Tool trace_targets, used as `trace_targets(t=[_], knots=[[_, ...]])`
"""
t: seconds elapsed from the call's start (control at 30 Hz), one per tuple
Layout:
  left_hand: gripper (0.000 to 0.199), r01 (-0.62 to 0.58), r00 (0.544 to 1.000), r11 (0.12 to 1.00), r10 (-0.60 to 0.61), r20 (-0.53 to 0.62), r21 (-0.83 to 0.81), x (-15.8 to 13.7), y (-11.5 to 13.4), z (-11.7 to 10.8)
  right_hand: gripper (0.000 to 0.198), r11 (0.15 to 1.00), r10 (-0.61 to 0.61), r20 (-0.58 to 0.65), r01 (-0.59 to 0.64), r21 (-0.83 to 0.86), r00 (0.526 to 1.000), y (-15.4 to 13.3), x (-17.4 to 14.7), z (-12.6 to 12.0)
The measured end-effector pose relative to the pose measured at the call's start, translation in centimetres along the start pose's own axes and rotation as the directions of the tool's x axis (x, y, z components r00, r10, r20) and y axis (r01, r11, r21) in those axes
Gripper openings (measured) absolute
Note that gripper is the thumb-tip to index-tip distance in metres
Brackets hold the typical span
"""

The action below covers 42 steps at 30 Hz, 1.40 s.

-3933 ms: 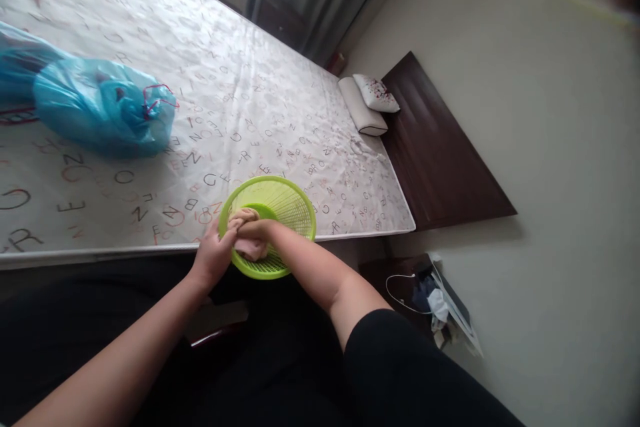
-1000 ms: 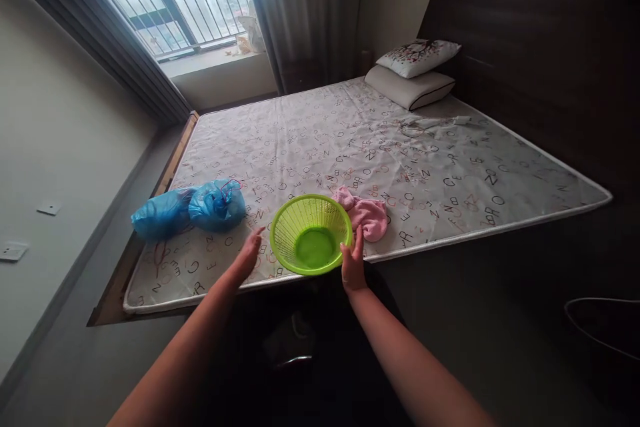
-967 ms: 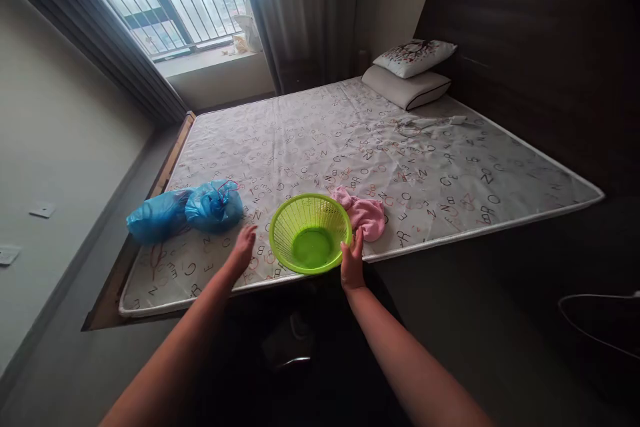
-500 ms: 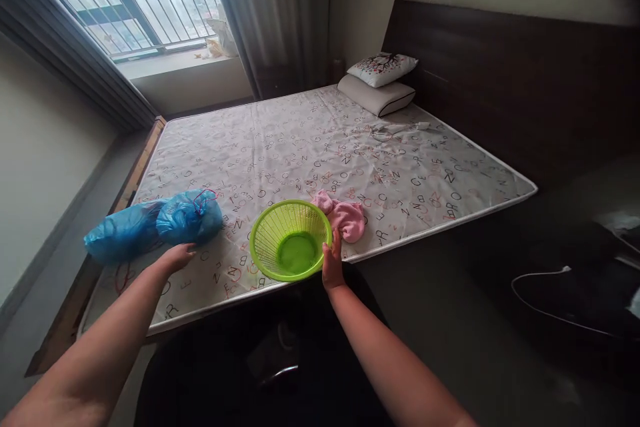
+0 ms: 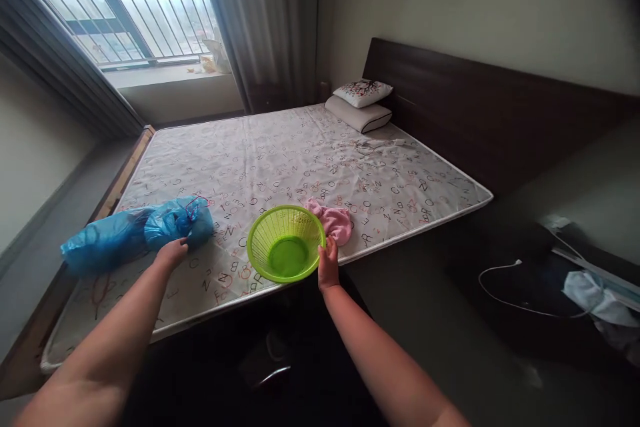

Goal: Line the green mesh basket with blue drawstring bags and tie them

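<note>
My right hand (image 5: 328, 265) is closed on the right rim of a bright green plastic basket (image 5: 289, 260), round and slatted. The basket is tipped towards me at the mattress's front edge, and nothing shows inside it. A crumpled pink cloth (image 5: 336, 225) lies just behind my right hand, partly hidden by the basket. On the left, my left hand (image 5: 173, 253) is at the near side of a blue plastic bag (image 5: 120, 233). Its fingertips look pinched on the bag's gathered film, though they are partly hidden. The bag is long, with a pink-red tie on top.
The letter-printed mattress (image 5: 225, 153) fills the middle. Two pillows (image 5: 357, 113) are stacked by the dark headboard (image 5: 475, 100). A white cable (image 5: 500, 268) and a pale cloth (image 5: 595, 293) are at the right. Behind are a barred window (image 5: 145, 7) and grey curtains (image 5: 260, 27).
My view has shifted, showing more of the right side. My left hand has come up against the blue bag. My right hand still holds the basket, which has hardly moved on the mattress.
</note>
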<state>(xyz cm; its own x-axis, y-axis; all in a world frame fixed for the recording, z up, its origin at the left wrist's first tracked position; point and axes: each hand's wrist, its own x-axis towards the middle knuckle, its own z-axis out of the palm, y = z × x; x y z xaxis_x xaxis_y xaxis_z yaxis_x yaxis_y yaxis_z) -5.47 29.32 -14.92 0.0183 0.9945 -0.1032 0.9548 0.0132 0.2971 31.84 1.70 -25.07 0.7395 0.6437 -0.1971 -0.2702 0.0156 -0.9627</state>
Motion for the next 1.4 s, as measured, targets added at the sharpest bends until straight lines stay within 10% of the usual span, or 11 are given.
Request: trace_targets(t=[0.27,0.4,0.53,0.67,0.77,0.9,1.03,1.23,1.4], knots=[[0.054,0.127,0.988,0.990,-0.132,-0.084,-0.066,-8.8,-2.7,-3.0,0.094,0.999,-0.035,-0.102,0.033,-0.019,0.994,-0.4,1.0,-0.8],[0.052,0.093,0.969,0.975,-0.135,-0.205,-0.202,-16.5,-4.3,-3.3,0.079,0.964,-0.249,-0.166,0.228,-0.135,0.954,-2.8,-2.3,-1.2],[0.052,0.037,0.971,0.903,-0.133,-0.198,-0.427,-25.2,-4.2,-0.9,0.041,0.846,-0.483,0.091,0.491,-0.207,0.871,-4.4,-9.5,-0.6],[0.044,-0.011,0.991,0.734,-0.081,-0.104,-0.679,-32.5,-1.7,2.8,0.024,0.933,-0.205,0.621,0.343,-0.110,0.756,-2.0,-15.6,3.1],[0.031,-0.058,0.998,0.670,0.046,-0.037,-0.740,-36.0,-0.1,4.4,0.052,0.985,0.110,0.714,0.022,-0.173,0.692,0.6,-17.2,6.8],[0.024,-0.053,0.947,0.712,0.258,0.191,-0.700,-38.3,-1.3,4.5,0.076,0.900,0.430,0.651,-0.347,-0.262,0.625,2.3,-17.8,10.0],[0.057,-0.023,0.873,0.794,0.311,0.375,-0.607,-38.9,-4.2,4.1,0.061,0.928,0.367,0.667,-0.309,-0.210,0.649,2.6,-17.9,9.9],[0.032,-0.173,0.971,0.772,0.239,0.027,-0.611,-35.5,-1.8,3.2,0.060,0.937,0.329,0.638,-0.326,-0.127,0.696,3.2,-17.0,8.8],[0.046,-0.175,0.971,0.786,0.237,0.027,-0.594,-32.1,0.7,4.4,0.082,0.895,0.326,0.696,-0.447,-0.008,0.640,2.6,-16.6,8.3]])
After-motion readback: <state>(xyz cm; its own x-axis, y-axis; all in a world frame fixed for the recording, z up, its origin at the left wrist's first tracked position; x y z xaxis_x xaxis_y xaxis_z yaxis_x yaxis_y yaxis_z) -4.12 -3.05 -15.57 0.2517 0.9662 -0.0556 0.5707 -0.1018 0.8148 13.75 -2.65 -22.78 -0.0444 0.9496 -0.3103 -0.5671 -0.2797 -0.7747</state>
